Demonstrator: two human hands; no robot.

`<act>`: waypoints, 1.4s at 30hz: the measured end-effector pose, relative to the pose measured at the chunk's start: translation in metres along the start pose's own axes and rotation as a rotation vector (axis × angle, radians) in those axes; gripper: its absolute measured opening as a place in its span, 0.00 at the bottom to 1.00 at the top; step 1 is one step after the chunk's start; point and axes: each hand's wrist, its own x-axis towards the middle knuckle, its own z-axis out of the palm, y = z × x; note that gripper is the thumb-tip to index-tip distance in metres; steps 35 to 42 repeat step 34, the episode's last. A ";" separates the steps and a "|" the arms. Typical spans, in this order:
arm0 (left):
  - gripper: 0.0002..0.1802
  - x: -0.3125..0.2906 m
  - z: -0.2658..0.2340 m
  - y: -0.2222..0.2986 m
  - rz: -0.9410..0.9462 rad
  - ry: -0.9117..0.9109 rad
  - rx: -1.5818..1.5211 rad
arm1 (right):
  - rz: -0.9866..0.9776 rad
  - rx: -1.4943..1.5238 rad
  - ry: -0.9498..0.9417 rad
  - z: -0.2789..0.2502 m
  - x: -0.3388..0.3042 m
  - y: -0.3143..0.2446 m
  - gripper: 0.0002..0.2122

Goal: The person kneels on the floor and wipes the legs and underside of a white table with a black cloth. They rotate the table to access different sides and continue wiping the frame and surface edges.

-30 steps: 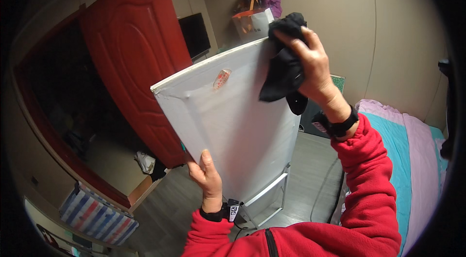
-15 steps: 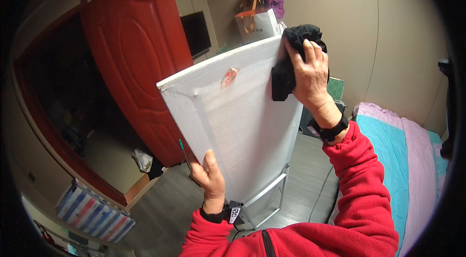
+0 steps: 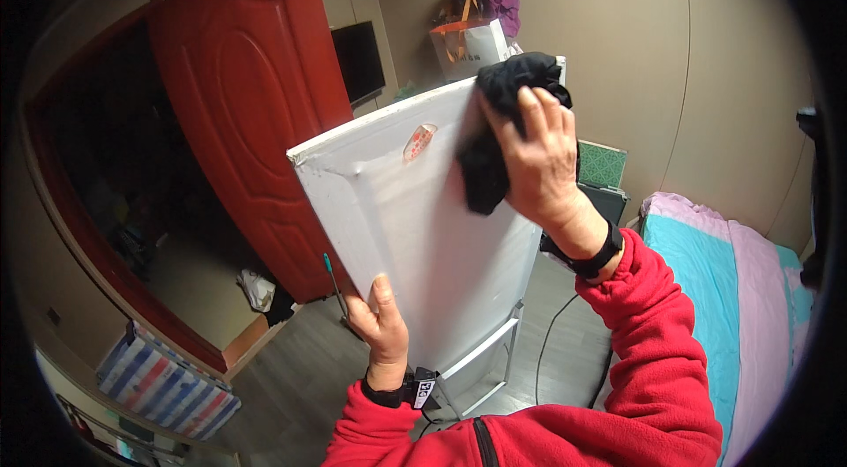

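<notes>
A tall white panel (image 3: 423, 237) stands tilted in front of me on a light metal frame (image 3: 481, 348). Near its top edge is a small clear and red sticker (image 3: 420, 142). My left hand (image 3: 379, 326) grips the panel's left edge, thumb on the front face and fingers hidden behind. My right hand (image 3: 543, 154) presses a bunched black cloth (image 3: 520, 83) against the upper right of the panel; part of the cloth hangs down over the face.
A red door (image 3: 256, 105) stands open at left beside a dark doorway. A striped bag (image 3: 168, 383) lies lower left. A bed with blue and pink bedding (image 3: 706, 290) is at right. Behind the panel are a paper bag (image 3: 472, 45) and a green patterned box (image 3: 602, 165). A cable (image 3: 543, 343) crosses the floor.
My right hand has moved left and slightly down with the black cloth, uncovering the panel's top right corner. My left hand keeps its hold on the edge.
</notes>
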 end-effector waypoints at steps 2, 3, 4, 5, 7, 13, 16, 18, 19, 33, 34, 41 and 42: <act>0.21 -0.001 -0.001 0.001 0.004 -0.004 0.056 | 0.015 0.003 0.007 0.000 0.000 0.002 0.27; 0.21 -0.001 -0.002 0.002 0.025 -0.016 0.059 | -0.022 0.007 0.051 0.000 0.001 0.004 0.27; 0.21 -0.002 -0.003 0.002 -0.008 -0.019 0.078 | 0.037 0.031 0.060 0.001 0.001 0.006 0.28; 0.21 -0.002 -0.003 0.003 -0.021 -0.031 0.076 | 0.136 0.011 0.016 0.002 0.002 0.009 0.29; 0.22 -0.003 -0.004 0.005 -0.047 -0.043 0.076 | 0.328 0.100 0.014 0.005 0.003 0.012 0.30; 0.22 -0.004 -0.002 0.004 -0.011 -0.009 0.063 | 0.130 0.103 -0.002 0.005 -0.006 -0.002 0.30; 0.23 -0.005 -0.005 -0.004 0.001 -0.003 0.074 | -0.073 0.234 0.011 -0.002 -0.019 -0.021 0.20; 0.23 -0.005 -0.005 -0.008 0.034 0.015 0.075 | -0.321 0.420 -0.087 -0.011 -0.028 -0.029 0.11; 0.24 -0.005 -0.006 -0.009 0.021 0.012 0.068 | -0.490 0.490 -0.111 -0.016 -0.030 -0.031 0.09; 0.27 -0.018 -0.007 -0.016 -0.168 0.100 -0.059 | -0.417 0.651 -0.035 -0.047 0.078 -0.073 0.11; 0.28 -0.021 -0.012 -0.021 -0.242 0.122 -0.119 | -0.323 0.612 -0.075 -0.049 0.076 -0.082 0.11; 0.28 -0.021 -0.012 -0.021 -0.242 0.122 -0.119 | -0.323 0.612 -0.075 -0.049 0.076 -0.082 0.11; 0.28 -0.021 -0.012 -0.021 -0.242 0.122 -0.119 | -0.323 0.612 -0.075 -0.049 0.076 -0.082 0.11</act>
